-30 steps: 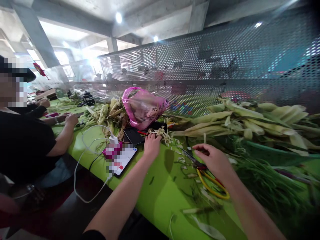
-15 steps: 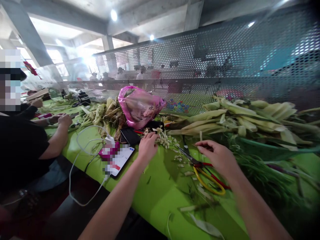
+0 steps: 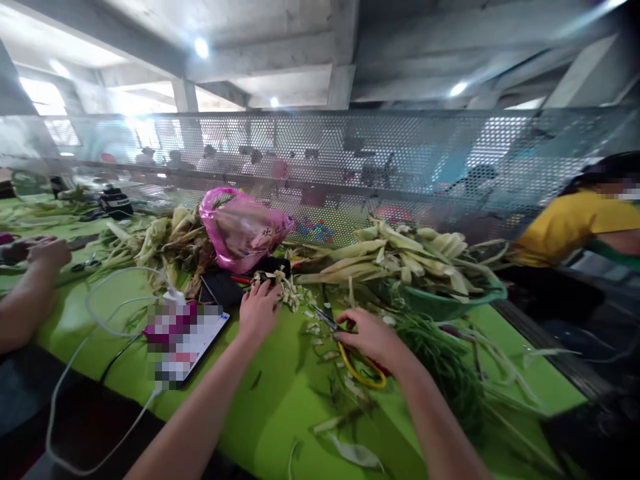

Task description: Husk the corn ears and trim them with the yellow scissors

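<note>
My left hand (image 3: pixel 260 308) reaches over a small pile of pale cut pieces (image 3: pixel 293 293), its fingers spread, resting at the pile's left edge. A black flat case (image 3: pixel 223 288) lies just left of it. My right hand (image 3: pixel 369 337) is at the scissors (image 3: pixel 364 373), with thumb and index finger closed about them near the pivot. Their blades point away towards the pile. One yellow handle loop shows below the hand; the red handle is mostly hidden behind it. Short pale scraps (image 3: pixel 316 329) lie scattered around the blades.
A pink plastic bag (image 3: pixel 245 230) stands behind my left hand. Corn husks (image 3: pixel 415 257) fill a green basket (image 3: pixel 450 303); thin green strands (image 3: pixel 445 373) lie before it. A phone (image 3: pixel 207 343) with white cables lies left. A co-worker's hand (image 3: pixel 50 257) is far left; a person in yellow (image 3: pixel 565 220), right.
The view has turned right and tipped up. My right hand has lowered onto the scissors near their pivot. My left hand's fingers have spread over the pale pieces.
</note>
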The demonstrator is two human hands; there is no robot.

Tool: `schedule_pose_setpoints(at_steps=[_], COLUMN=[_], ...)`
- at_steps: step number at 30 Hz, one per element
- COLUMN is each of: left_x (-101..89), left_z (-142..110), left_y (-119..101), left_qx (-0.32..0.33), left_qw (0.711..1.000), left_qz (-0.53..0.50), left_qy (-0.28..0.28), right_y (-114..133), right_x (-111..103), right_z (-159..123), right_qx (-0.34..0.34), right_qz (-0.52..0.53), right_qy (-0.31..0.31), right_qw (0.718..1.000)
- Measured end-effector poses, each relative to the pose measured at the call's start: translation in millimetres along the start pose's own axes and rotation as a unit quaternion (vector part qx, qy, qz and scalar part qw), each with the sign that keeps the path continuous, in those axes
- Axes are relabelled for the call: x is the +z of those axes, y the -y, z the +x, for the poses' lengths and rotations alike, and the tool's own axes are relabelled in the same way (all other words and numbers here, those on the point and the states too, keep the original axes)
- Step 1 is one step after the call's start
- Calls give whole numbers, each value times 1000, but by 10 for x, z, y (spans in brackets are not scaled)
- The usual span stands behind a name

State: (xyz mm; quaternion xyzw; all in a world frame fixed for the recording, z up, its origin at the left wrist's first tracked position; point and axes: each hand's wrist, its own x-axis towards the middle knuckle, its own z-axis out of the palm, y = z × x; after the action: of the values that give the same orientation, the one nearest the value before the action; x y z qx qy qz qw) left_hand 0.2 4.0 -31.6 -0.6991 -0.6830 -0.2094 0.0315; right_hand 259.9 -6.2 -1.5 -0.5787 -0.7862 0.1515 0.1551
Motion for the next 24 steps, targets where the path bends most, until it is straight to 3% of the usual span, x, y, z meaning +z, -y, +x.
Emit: schedule_pose_setpoints(at_steps=[4,6,10,13,18,24], left_x=[-111,-134,-47,78,145,-23], left_z=[-24,-34,-33,-10,26,41], left_y=[-47,-91,-169,-173,-127,-175], left_qx=[1,22,121,128,108,116], left_qw=[996,993,987,983,983,981], left_qz=[-24,-49,-109,-112,-112,-153], left_qy=[-87,-103,-8,65,96,40], right_y=[101,111,-25,-159,-176,-297], right_x=[33,55,16,-93,-432,-1132], right_z=[-61,-74,-59,-51,-12,324], right_qx=[6,29,114,144,119,119], right_qz=[-28,-50,-90,-88,-69,-127], right_qy=[11,-9,-74,-108,-208,-316], right_qw=[1000,998,987,980,969,933])
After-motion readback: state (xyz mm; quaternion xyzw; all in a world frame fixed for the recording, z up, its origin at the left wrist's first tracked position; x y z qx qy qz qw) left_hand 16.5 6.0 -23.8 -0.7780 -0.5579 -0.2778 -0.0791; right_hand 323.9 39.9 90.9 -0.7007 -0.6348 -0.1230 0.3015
